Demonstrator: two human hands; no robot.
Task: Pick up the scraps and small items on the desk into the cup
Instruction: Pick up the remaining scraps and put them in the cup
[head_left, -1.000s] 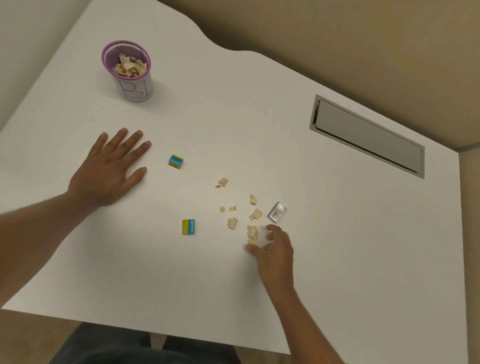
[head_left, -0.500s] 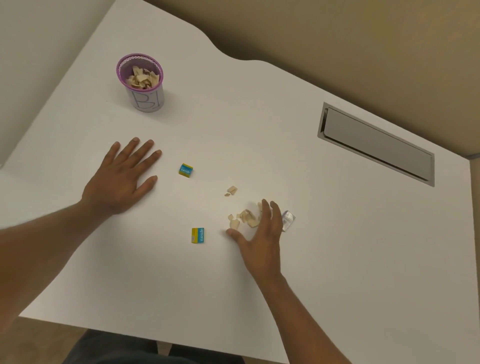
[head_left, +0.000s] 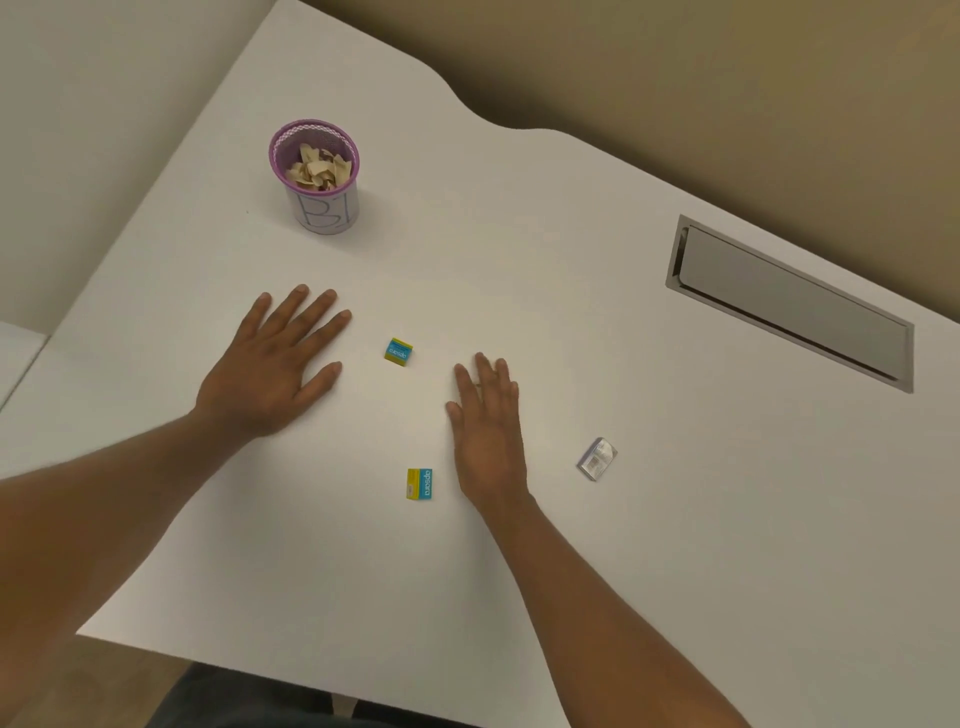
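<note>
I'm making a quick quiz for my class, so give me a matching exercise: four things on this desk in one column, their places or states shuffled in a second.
1 cup
2 left hand
3 silver box
4 cable hatch

a flat, palm down
b recessed, far right
c holds beige scraps
d lies right of the right hand

Pairs: 1c, 2a, 3d, 4b

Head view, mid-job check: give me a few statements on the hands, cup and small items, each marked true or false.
1. The cup holds beige scraps. True.
2. The left hand grips an eraser. False: it lies flat and open on the desk.
3. Two blue-and-yellow erasers lie on the desk. True.
4. The right hand covers the silver box. False: the box lies apart, to its right.
</note>
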